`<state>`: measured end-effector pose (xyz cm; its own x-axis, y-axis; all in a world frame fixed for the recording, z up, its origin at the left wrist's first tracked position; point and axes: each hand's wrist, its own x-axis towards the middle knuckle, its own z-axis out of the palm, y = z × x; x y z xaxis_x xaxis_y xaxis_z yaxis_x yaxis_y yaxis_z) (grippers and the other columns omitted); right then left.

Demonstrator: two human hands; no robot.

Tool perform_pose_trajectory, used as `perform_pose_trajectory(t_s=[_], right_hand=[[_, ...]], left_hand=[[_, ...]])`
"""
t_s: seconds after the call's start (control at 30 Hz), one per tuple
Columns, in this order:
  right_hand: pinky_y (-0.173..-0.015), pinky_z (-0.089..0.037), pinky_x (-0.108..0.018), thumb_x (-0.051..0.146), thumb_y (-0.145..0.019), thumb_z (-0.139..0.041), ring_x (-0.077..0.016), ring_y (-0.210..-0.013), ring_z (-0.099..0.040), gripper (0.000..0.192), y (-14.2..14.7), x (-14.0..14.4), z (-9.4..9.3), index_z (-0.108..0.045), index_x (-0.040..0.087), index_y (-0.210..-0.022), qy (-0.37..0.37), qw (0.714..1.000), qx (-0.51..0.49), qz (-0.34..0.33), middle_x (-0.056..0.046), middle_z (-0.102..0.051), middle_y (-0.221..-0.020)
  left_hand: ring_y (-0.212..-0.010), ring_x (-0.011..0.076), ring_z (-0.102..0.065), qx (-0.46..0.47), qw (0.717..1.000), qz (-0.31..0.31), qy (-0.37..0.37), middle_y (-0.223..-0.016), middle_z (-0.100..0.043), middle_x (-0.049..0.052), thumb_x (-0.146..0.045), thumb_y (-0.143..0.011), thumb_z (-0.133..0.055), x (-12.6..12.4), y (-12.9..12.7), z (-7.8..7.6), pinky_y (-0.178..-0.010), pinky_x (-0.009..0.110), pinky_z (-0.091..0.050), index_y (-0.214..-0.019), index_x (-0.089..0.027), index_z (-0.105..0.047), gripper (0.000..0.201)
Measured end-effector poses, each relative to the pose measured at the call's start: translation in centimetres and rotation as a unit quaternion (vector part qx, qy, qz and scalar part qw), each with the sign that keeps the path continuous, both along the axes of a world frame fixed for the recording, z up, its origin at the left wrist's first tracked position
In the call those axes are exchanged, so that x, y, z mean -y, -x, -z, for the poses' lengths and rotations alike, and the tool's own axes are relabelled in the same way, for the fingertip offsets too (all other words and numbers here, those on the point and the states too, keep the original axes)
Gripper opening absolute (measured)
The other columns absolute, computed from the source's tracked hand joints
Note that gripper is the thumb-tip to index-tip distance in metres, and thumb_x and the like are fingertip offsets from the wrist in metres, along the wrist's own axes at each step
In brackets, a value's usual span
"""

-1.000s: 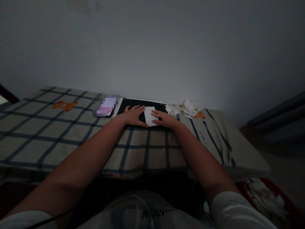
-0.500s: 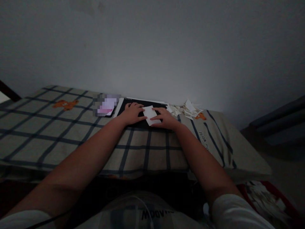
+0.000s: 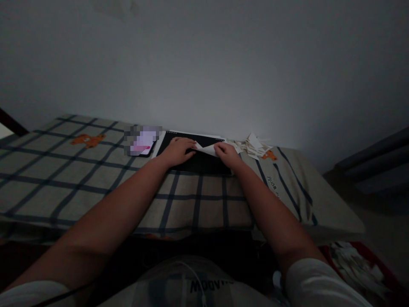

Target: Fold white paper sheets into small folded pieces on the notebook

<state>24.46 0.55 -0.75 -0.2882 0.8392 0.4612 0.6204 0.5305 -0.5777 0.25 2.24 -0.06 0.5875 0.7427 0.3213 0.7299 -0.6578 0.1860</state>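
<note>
Paper sheet [image 3: 207, 149], thin, white, creased, pinched between left hand [image 3: 177, 151] and right hand [image 3: 227, 154].

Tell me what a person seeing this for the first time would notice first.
Two bare forearms reach to the far side of a checked cloth, where the left hand and right hand hold a white paper over a black board. A heap of paper scraps lies right of it.
</note>
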Motion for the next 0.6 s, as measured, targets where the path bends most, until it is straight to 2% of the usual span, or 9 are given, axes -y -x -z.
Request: perform_pose_trajectory(t_s=[0.07,0.17,0.3,0.37,0.43,0.53,0.6], right_hand=[[-0.072,-0.045,-0.029,0.034,-0.087,-0.047,-0.0166,-0.077,-0.057,0.020,-0.1,-0.3,0.1,-0.059,0.019,-0.083,0.028,0.995,-0.089,0.022,-0.002,-0.062,-0.078],[-0.068,-0.048,-0.027,0.034,-0.081,-0.054,-0.0136,-0.071,-0.056,0.016,-0.1,-0.5,0.2,-0.054,0.020,-0.087,0.104,0.970,-0.221,0.022,0.002,-0.058,-0.074],[-0.061,-0.052,-0.027,0.032,-0.076,-0.060,-0.0128,-0.066,-0.058,0.026,0.0,-0.5,0.1,-0.052,0.022,-0.099,0.176,0.933,-0.313,0.031,0.003,-0.059,-0.074],[-0.056,-0.051,-0.026,0.029,-0.074,-0.061,-0.0125,-0.062,-0.057,0.037,-0.1,-0.5,0.2,-0.051,0.023,-0.109,0.189,0.933,-0.303,0.045,0.004,-0.060,-0.071],[-0.053,-0.047,-0.024,0.027,-0.074,-0.062,-0.0117,-0.055,-0.053,0.045,-0.3,-0.5,0.3,-0.050,0.022,-0.117,0.185,0.947,-0.256,0.051,0.006,-0.058,-0.065],[-0.054,-0.044,-0.025,0.024,-0.076,-0.062,-0.0121,-0.053,-0.052,0.045,-0.6,-0.5,0.6,-0.055,0.019,-0.120,0.162,0.976,-0.136,0.049,0.005,-0.057,-0.060],[-0.059,-0.044,-0.027,0.022,-0.076,-0.063,-0.0135,-0.057,-0.054,0.041,-0.8,-0.4,0.6,-0.061,0.017,-0.116,0.139,0.988,-0.036,0.052,0.003,-0.059,-0.062]], left_hand=[[-0.113,0.0230,-0.057,0.038,0.999,0.002,0.002,-0.119,-0.067,0.006,-0.039,-0.092,-0.042,-0.1,0.0,-0.2,-0.099,0.038,-0.037,-0.112,-0.021,-0.066,0.036],[-0.095,0.0212,-0.063,0.104,0.994,-0.001,0.020,-0.100,-0.072,0.007,-0.046,-0.093,-0.041,0.1,0.2,-0.6,-0.085,0.032,-0.045,-0.104,-0.018,-0.069,0.041],[-0.090,0.0195,-0.064,0.192,0.979,0.002,0.065,-0.100,-0.072,0.005,-0.049,-0.090,-0.047,0.2,0.1,-0.8,-0.082,0.029,-0.048,-0.103,-0.017,-0.070,0.041],[-0.094,0.0196,-0.064,0.216,0.972,0.008,0.090,-0.106,-0.072,0.006,-0.047,-0.089,-0.050,0.1,0.1,-0.6,-0.083,0.029,-0.048,-0.108,-0.017,-0.069,0.040],[-0.098,0.0200,-0.064,0.211,0.973,-0.007,0.098,-0.111,-0.070,0.006,-0.044,-0.088,-0.053,-0.1,0.1,-0.3,-0.087,0.029,-0.048,-0.113,-0.017,-0.068,0.040],[-0.104,0.0225,-0.061,0.148,0.986,-0.045,0.056,-0.115,-0.068,0.007,-0.040,-0.086,-0.056,-0.4,0.2,0.0,-0.092,0.033,-0.047,-0.118,-0.019,-0.067,0.040],[-0.106,0.0232,-0.060,0.106,0.993,-0.049,0.030,-0.116,-0.067,0.008,-0.037,-0.086,-0.055,-0.5,0.3,0.2,-0.093,0.034,-0.045,-0.118,-0.019,-0.067,0.039]])
